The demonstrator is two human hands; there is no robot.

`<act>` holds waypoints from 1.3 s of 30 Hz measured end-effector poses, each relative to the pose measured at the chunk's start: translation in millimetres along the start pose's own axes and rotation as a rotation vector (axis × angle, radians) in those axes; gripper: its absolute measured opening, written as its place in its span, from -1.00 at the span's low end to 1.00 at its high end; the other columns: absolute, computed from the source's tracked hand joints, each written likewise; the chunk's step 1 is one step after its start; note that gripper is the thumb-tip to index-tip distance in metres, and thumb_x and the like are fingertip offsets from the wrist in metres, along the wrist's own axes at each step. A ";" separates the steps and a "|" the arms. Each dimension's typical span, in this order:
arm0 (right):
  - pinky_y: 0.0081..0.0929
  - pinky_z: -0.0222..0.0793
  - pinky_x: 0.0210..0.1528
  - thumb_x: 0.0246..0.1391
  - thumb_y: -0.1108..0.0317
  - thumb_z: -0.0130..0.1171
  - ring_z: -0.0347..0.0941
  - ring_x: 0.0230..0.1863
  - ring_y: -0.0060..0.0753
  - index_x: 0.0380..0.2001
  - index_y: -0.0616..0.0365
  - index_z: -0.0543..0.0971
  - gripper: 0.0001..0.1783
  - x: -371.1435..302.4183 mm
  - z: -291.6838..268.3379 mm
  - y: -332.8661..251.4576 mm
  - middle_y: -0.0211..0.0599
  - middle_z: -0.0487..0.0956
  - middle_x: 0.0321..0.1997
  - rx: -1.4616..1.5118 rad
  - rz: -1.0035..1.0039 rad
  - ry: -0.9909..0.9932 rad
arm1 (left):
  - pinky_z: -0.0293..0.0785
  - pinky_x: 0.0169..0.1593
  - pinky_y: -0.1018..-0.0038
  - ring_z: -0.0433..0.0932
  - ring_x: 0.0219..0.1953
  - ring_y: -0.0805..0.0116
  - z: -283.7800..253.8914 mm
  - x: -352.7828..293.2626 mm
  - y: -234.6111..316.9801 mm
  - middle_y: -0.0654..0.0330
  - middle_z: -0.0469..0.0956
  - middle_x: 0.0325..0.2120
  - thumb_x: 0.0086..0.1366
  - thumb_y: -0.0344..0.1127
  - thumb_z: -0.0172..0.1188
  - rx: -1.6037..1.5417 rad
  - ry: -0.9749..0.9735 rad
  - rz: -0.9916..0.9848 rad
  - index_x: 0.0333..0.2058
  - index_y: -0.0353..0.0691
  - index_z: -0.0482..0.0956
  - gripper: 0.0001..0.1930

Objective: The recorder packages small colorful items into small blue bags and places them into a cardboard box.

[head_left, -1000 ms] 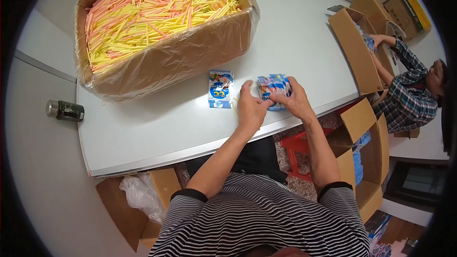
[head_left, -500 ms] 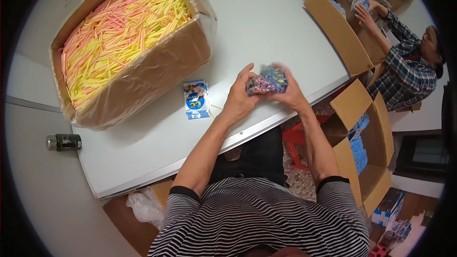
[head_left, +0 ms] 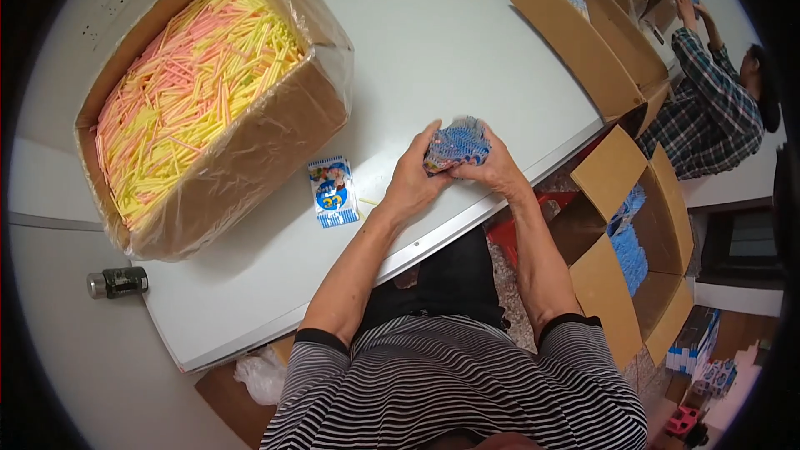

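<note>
A stacked bundle of small printed wrappers or packets (head_left: 458, 145), mostly blue with some pink at its lower edge, is clasped just above the white table. My left hand (head_left: 412, 177) is closed around its left side. On the right side my right hand (head_left: 500, 168) grips it, and both thumbs meet at the near lower edge. Exactly what the packets hold cannot be made out. Left of my left hand lies a flat blue-and-white printed pouch (head_left: 333, 192), with a thin yellow stick (head_left: 367, 202) beside it.
A large plastic-lined carton (head_left: 242, 175) full of pink and yellow sticks stands on the table's left. Cartons with blue packets stand at the far right (head_left: 575, 50) and lower right (head_left: 667, 283). A co-worker in a plaid shirt (head_left: 717, 92) holds a packet. A dark flask (head_left: 118, 282) sits left.
The bundle has turned in my hands, now showing its blue side instead of mostly pink. The whole view has shifted slightly. The co-worker's hands have moved farther away with their packet.
</note>
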State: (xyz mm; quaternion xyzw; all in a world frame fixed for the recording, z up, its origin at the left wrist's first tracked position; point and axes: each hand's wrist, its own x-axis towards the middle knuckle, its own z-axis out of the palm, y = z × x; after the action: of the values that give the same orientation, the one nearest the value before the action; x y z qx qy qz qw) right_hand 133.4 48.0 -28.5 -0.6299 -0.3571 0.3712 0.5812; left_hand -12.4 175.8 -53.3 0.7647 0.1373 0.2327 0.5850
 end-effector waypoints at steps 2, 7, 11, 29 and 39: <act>-0.49 0.43 0.08 -0.31 0.46 0.57 0.50 -0.05 -0.49 0.10 0.18 0.45 -0.20 -3.6 -2.1 12.4 -0.31 0.60 -0.07 -0.056 0.003 0.069 | 0.49 0.16 0.42 0.55 0.05 0.30 -5.7 -3.7 -7.4 0.02 0.52 0.07 0.00 -0.57 0.48 -0.021 -0.001 -0.004 0.37 -0.22 0.14 -0.03; -0.46 0.44 0.13 -0.23 0.47 0.58 0.52 0.01 -0.49 0.01 0.17 0.52 -0.35 -4.5 22.1 21.8 -0.33 0.63 -0.06 0.107 -0.173 0.075 | 0.51 0.08 0.47 0.57 -0.03 0.44 -14.6 -5.9 -6.8 0.13 0.62 -0.07 0.05 -0.55 0.46 -0.136 -0.054 -0.132 0.14 -0.33 0.45 -0.37; -0.46 0.41 0.17 -0.24 0.47 0.59 0.50 0.05 -0.48 0.05 0.17 0.50 -0.29 -0.2 8.2 -7.1 -0.32 0.60 0.01 0.041 -0.309 0.117 | 0.53 0.04 0.46 0.63 -0.11 0.39 -10.5 3.9 23.1 0.13 0.68 -0.17 0.06 -0.52 0.45 -0.089 0.030 0.007 0.09 -0.30 0.50 -0.42; -0.36 0.23 0.29 -0.28 0.31 0.60 0.32 0.24 -0.27 0.03 0.10 0.47 -0.26 -1.6 14.9 12.8 -0.20 0.44 0.16 -0.226 -0.358 0.041 | 0.50 0.09 0.46 0.56 -0.03 0.36 -16.9 3.1 -0.7 0.10 0.57 -0.02 0.05 -0.46 0.50 0.043 -0.074 -0.021 0.16 -0.32 0.39 -0.31; -0.34 0.31 0.27 -0.29 0.15 0.64 0.38 0.23 -0.19 0.28 0.20 0.25 0.08 -48.6 37.0 -34.4 -0.07 0.44 0.18 0.050 -0.079 0.146 | 0.57 0.00 0.37 0.63 -0.13 0.23 -1.8 1.6 60.3 0.05 0.58 -0.08 0.02 -0.45 0.47 0.021 -0.196 0.001 0.42 -0.25 -0.12 0.10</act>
State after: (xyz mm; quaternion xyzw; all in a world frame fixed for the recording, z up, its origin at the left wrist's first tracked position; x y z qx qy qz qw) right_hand 77.2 24.8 6.6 -0.6259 -0.3291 0.3100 0.6355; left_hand -15.7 161.3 5.1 0.7899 0.0816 0.1556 0.5875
